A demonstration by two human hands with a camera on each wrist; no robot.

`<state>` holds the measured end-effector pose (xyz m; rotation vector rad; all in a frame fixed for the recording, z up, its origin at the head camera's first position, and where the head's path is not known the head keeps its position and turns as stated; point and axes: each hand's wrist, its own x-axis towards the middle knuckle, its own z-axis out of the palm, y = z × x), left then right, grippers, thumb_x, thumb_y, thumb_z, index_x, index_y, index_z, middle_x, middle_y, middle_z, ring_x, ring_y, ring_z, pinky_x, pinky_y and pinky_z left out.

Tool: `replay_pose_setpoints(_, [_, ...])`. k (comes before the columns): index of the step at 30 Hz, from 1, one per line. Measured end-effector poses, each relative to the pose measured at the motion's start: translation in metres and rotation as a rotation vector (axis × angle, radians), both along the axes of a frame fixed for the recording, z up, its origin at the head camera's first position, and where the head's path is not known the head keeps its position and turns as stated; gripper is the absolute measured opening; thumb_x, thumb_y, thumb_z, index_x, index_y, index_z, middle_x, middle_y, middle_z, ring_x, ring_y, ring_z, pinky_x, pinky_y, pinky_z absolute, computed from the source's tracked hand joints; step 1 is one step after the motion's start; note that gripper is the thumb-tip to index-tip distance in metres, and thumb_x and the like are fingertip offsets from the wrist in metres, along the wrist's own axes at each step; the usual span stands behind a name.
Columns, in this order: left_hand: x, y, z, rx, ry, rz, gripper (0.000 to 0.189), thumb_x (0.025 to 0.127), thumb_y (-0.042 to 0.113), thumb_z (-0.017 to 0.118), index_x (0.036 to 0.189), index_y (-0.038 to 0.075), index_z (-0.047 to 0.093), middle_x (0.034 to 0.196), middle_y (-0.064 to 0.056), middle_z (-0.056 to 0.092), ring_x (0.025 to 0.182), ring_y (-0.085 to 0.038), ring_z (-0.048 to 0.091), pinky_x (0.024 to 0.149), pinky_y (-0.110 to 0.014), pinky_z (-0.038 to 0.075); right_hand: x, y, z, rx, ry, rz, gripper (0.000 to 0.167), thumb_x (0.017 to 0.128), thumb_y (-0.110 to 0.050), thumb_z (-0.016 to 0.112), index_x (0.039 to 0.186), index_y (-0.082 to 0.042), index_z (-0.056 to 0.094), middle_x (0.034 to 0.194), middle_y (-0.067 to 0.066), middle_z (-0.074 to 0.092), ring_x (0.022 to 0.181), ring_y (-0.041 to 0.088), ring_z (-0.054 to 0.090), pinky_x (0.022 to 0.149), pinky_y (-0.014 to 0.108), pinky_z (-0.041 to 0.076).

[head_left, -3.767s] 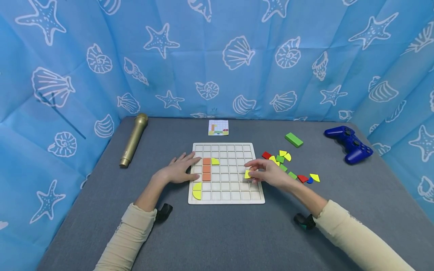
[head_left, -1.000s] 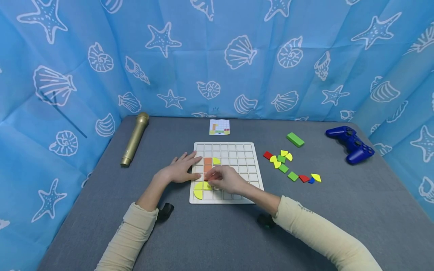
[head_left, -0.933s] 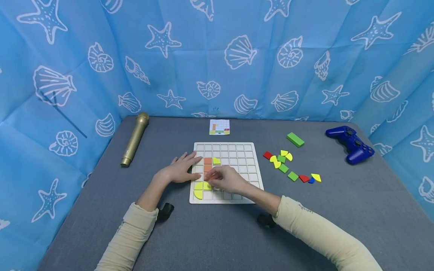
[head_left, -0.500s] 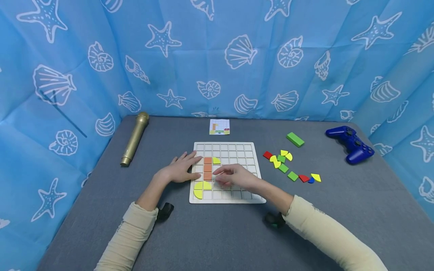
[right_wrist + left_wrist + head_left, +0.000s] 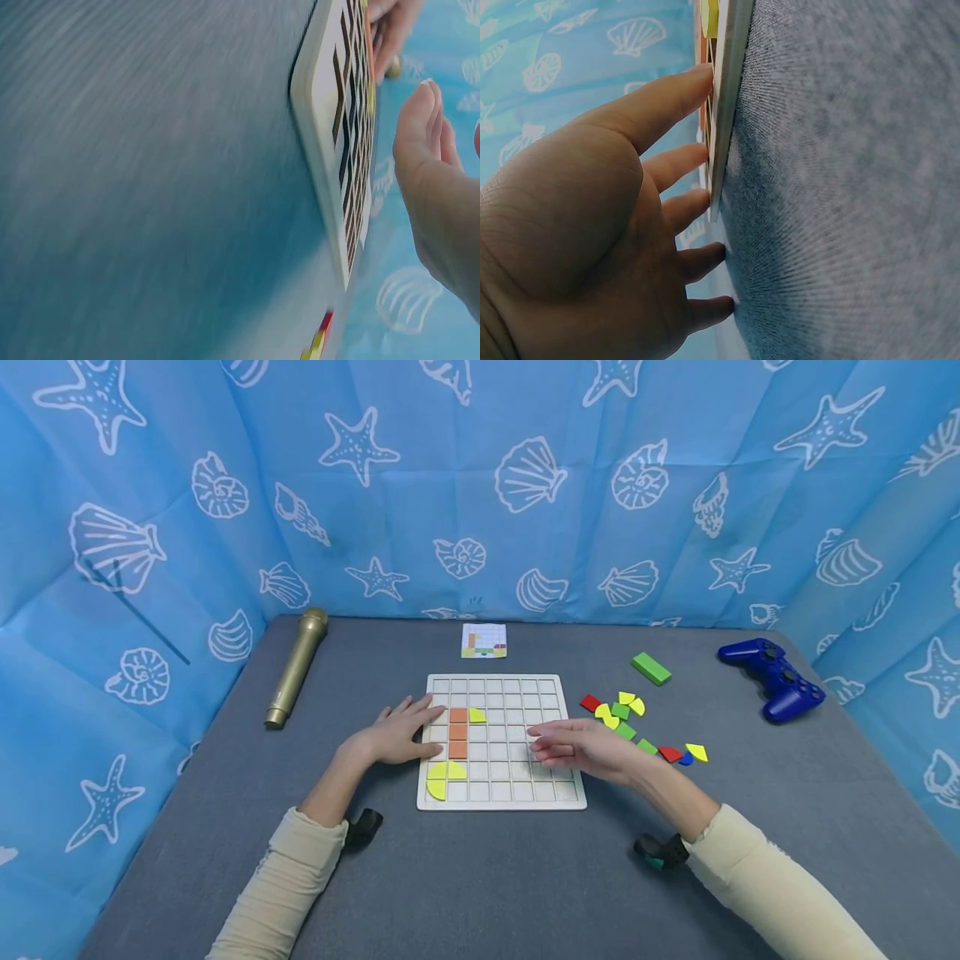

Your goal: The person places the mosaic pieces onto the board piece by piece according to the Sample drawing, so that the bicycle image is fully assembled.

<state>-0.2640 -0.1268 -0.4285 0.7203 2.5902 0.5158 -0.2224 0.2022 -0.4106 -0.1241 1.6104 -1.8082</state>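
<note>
A white square grid board [image 5: 498,803] lies in the middle of the table. My left hand [image 5: 399,735] rests at its left edge with fingers spread; in the left wrist view the thumb and nearer fingertips touch the rim. Orange square tiles [image 5: 458,732] stand in a column on the board, with a yellow quarter-round tile [image 5: 477,716] to their right. Several yellow tiles [image 5: 437,788] sit at the lower left corner. Over the board's right side hovers my right hand [image 5: 588,750], fingers loosely extended, nothing held; the right wrist view shows it above the board.
Loose red, yellow, green and blue tiles [image 5: 647,746] lie right of the board, partly behind the right hand. A green block [image 5: 651,668] lies beyond them. A patterned card [image 5: 483,641] lies behind the board. A gold microphone [image 5: 297,668] is at left, a blue game controller [image 5: 771,680] at right.
My right hand carried a yellow tile left to the lower left group, let it go beneath the orange column, then drew back right. My left hand stayed put.
</note>
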Motion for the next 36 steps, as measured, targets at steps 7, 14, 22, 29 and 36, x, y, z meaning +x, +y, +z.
replay_pose_setpoints(7, [0.002,0.0,0.001,-0.006,-0.001,-0.001,0.071,0.095,0.041,0.056,0.152,0.012,0.025,0.158,-0.013,0.01,0.142,-0.039,0.003,0.109,-0.06,0.004,0.004,0.033,0.004,-0.031,-0.03,-0.056,0.054,0.102,-0.014,0.047,0.143,0.014,0.027,0.125,0.024,0.055,0.111,0.027,0.059,0.099,0.042,0.04])
replay_pose_setpoints(14, [0.002,0.001,0.001,-0.002,-0.003,-0.004,0.07,0.096,0.04,0.056,0.152,0.012,0.025,0.158,-0.014,0.01,0.142,-0.039,0.003,0.109,-0.06,0.004,0.008,0.065,0.009,-0.014,-0.054,-0.103,0.056,0.102,-0.019,0.048,0.143,0.013,0.028,0.13,0.025,0.052,0.117,0.03,0.055,0.1,0.041,0.04])
replay_pose_setpoints(22, [0.001,0.0,0.001,-0.002,-0.004,-0.016,0.07,0.096,0.041,0.055,0.152,0.011,0.025,0.158,-0.015,0.009,0.142,-0.041,0.003,0.109,-0.061,0.004,0.012,0.104,0.012,-0.039,-0.065,-0.186,0.05,0.102,-0.02,0.048,0.142,0.008,0.036,0.125,0.016,0.058,0.113,0.021,0.058,0.103,0.041,0.035])
replay_pose_setpoints(29, [0.001,0.001,0.0,-0.005,-0.01,-0.005,0.07,0.095,0.041,0.056,0.152,0.012,0.026,0.158,-0.014,0.01,0.142,-0.04,0.003,0.109,-0.061,0.005,0.017,0.134,0.011,-0.112,-0.045,-0.179,0.032,0.104,-0.02,0.041,0.125,-0.006,0.062,0.123,0.011,0.061,0.115,0.02,0.056,0.101,0.037,0.039])
replay_pose_setpoints(36, [0.002,0.001,0.0,0.002,-0.012,0.004,0.07,0.095,0.041,0.056,0.152,0.012,0.027,0.158,-0.014,0.01,0.142,-0.04,0.004,0.109,-0.061,0.005,0.024,0.164,0.007,-0.211,-0.035,-0.199,0.037,0.106,-0.016,0.033,0.121,-0.009,0.065,0.121,0.008,0.063,0.114,0.018,0.058,0.098,0.033,0.042])
